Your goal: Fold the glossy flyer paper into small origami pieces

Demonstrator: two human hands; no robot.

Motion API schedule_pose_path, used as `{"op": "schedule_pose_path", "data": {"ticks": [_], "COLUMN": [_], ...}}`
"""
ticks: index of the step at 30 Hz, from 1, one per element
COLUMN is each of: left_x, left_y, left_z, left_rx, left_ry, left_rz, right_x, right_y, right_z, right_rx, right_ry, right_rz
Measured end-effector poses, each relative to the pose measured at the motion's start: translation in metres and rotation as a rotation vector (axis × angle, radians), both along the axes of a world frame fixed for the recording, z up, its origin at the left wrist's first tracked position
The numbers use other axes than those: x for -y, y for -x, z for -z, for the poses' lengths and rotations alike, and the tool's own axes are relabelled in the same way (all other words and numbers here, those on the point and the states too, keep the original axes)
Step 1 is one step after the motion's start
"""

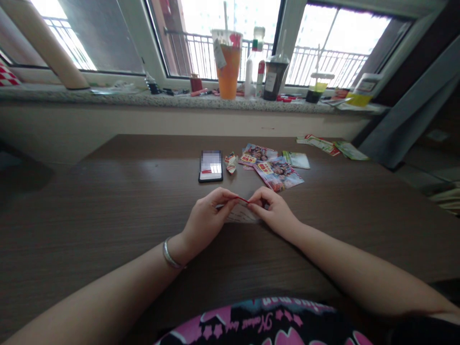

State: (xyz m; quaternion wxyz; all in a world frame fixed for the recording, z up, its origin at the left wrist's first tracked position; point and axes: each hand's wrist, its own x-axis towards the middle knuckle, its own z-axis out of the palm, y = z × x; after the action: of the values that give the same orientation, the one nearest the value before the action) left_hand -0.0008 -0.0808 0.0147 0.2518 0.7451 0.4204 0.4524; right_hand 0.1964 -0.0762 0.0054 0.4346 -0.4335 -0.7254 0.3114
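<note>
Both hands meet at the middle of the dark wooden table point(108, 211). My left hand point(206, 218) and my right hand point(271, 211) each pinch one end of a small folded piece of paper point(241, 211), white below with a red upper edge. The fingers of both hands are closed on it, and it rests on or just above the tabletop. A silver bangle point(169, 255) circles my left wrist.
Behind the hands lie a phone point(210, 166), a crumpled paper scrap point(231, 162), colourful leaflets point(276, 170) and more leaflets point(325, 145) at the far right. The stone window sill point(143, 98) carries an orange drink cup point(227, 64), bottles and a dark cup point(273, 76).
</note>
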Motion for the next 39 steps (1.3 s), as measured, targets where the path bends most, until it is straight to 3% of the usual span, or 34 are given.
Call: {"op": "schedule_pose_path", "data": {"ticks": [8,23,31,39], "left_x": [0.0019,-0.0003,-0.0029,-0.0062], "left_y": [-0.0028,-0.0044,-0.0035,0.0001], "left_z": [0.0001,0.0010,0.0046,0.0066], "left_rx": [0.031,0.185,0.245,0.110], "left_ry": [-0.001,0.144,0.204,0.145], "left_rz": [0.006,0.024,0.034,0.009], "right_x": [0.0002,0.0007,-0.0009,0.0016], "right_y": [0.0018,-0.0008,-0.0007,0.0012], "right_z": [0.0029,0.0009,0.0037,0.0011], "right_rx": [-0.067,0.039,0.061,0.089], "right_ry": [0.000,-0.104,-0.067,0.045], "right_rz": [-0.031,-0.014,0.027,0.018]}}
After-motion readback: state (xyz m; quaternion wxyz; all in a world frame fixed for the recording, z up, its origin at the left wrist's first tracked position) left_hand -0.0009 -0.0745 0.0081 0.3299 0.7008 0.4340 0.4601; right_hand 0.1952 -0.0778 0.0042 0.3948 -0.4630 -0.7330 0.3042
